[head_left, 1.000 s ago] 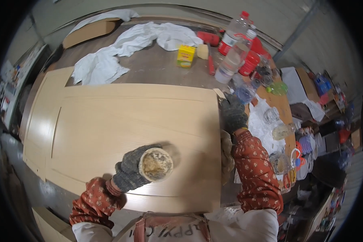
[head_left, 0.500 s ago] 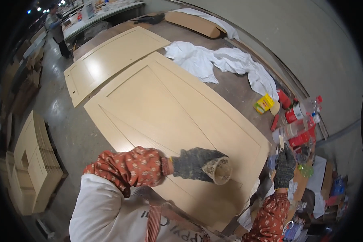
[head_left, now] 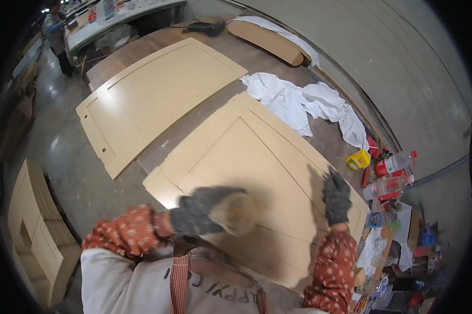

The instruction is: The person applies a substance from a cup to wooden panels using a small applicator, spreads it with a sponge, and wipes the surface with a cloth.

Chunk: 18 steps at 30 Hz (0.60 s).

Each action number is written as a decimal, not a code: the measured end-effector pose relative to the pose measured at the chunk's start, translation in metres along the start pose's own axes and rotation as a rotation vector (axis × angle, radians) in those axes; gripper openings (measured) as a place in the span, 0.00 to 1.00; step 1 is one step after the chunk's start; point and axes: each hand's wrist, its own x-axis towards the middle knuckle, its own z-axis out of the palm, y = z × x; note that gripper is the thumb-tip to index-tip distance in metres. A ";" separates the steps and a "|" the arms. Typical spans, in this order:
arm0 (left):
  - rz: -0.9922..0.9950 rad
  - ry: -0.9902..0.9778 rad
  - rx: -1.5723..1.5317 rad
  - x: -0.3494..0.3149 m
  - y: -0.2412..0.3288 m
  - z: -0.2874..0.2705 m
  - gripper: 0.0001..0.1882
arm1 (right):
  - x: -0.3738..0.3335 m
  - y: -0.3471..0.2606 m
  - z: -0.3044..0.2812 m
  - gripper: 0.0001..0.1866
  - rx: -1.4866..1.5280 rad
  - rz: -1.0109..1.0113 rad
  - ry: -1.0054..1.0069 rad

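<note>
A round, stained cup (head_left: 237,213) is in my left hand (head_left: 196,212), whose dark grey glove is closed around its side. Hand and cup are blurred by motion, above the near part of a cream grooved panel (head_left: 267,162). My right hand (head_left: 336,199), in the same kind of glove, is over the right side of this panel. Its fingers are smeared and partly turned away, so I cannot make out whether they hold anything. Another cream panel (head_left: 162,86) lies beyond, separated by a strip of brown tabletop.
White cloths (head_left: 304,102) lie along the wall side of the table (head_left: 181,125). A yellow box (head_left: 357,159) and several plastic bottles (head_left: 390,165) are at the right. Stacked panels (head_left: 45,230) stand on the floor at left. Another person (head_left: 57,39) is at the far left.
My right hand has moved left from beside the bottles to over the panel. My left hand has shifted left with the cup. The gap between the two panels has widened.
</note>
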 end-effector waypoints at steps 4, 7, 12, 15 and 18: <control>-0.044 0.288 0.540 -0.054 0.018 -0.088 0.37 | 0.033 -0.020 0.102 0.18 -0.074 -0.226 -0.063; -0.123 0.422 0.228 -0.076 0.024 -0.103 0.38 | 0.050 -0.040 0.153 0.18 -0.259 -0.280 -0.095; -0.097 0.394 0.428 -0.101 0.023 -0.111 0.36 | 0.068 -0.089 0.204 0.21 -0.446 -0.224 -0.182; -0.044 0.418 0.284 -0.106 0.018 -0.113 0.36 | 0.084 -0.091 0.222 0.21 -0.552 -0.313 -0.152; 0.027 0.405 0.122 -0.110 0.012 -0.111 0.39 | 0.095 -0.087 0.236 0.21 -0.569 -0.395 -0.174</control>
